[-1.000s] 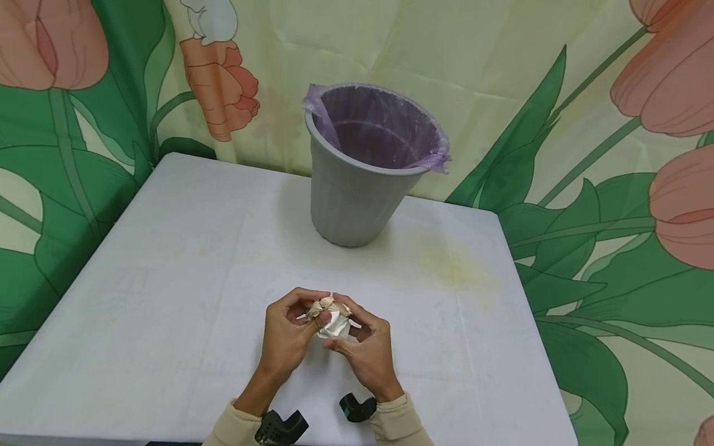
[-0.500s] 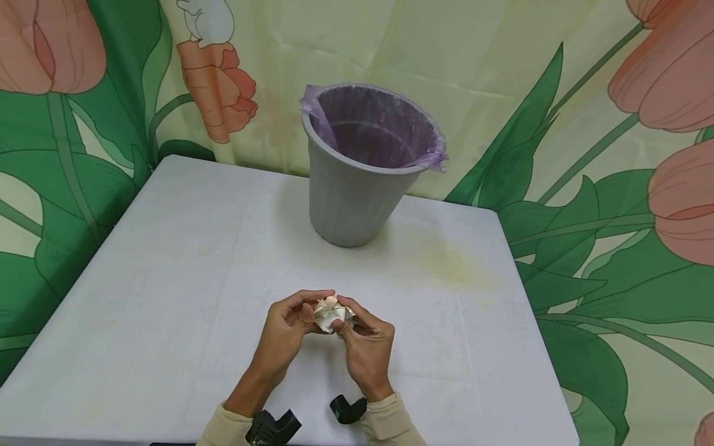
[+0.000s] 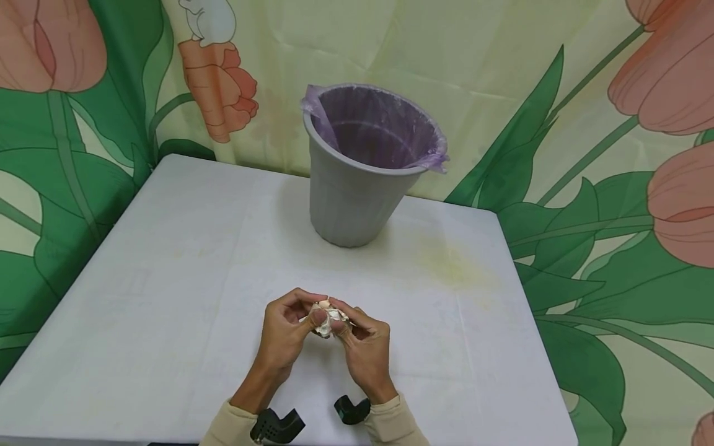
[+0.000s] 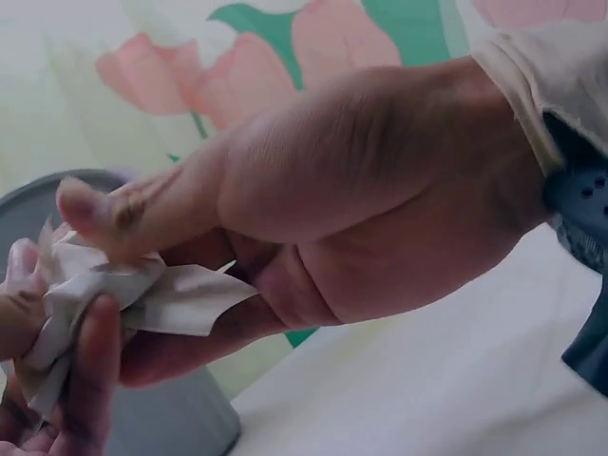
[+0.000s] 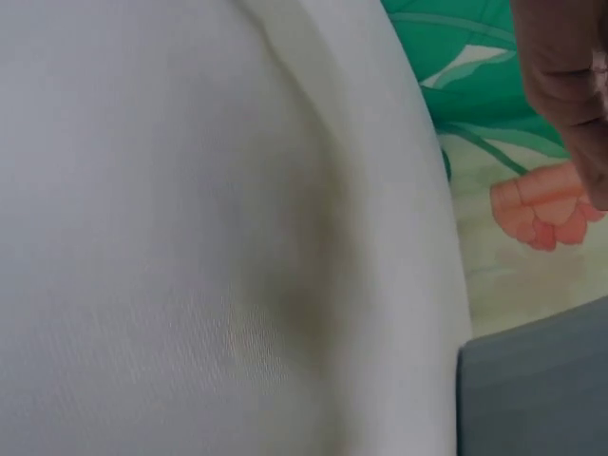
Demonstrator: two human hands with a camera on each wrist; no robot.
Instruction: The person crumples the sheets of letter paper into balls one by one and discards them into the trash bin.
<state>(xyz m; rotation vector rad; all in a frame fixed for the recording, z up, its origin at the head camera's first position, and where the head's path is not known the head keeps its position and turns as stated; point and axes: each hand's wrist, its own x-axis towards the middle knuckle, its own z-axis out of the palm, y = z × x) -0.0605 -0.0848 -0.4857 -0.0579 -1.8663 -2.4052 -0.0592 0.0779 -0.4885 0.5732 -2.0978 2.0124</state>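
A small piece of crumpled paper (image 3: 336, 314), whitish with beige parts, is held between both hands above the front middle of the table. My left hand (image 3: 281, 331) grips its left side, thumb over the front and fingers behind. From the right, my right hand (image 3: 368, 353) pinches it, its thumb close to the left one. In the left wrist view, a pointed flap of the paper (image 4: 190, 299) sticks out under the left thumb, and the right fingers (image 4: 90, 361) press on the other end. Fingers cover much of the paper. The right wrist view catches only some fingers (image 5: 565, 85) at its upper right edge.
A grey bin (image 3: 357, 204) with a purple plastic liner (image 3: 385, 133) stands at the back of the table, beyond the hands. White cloth covers the table (image 3: 167, 297). Behind it hangs a curtain (image 3: 491, 74) printed with tulips. Each wrist carries a black camera (image 3: 279, 426).
Both hands shift slightly and turn the crumpled paper between their fingers. It looks more bunched up now, and the left thumb has come forward over its front. The bin stays put.
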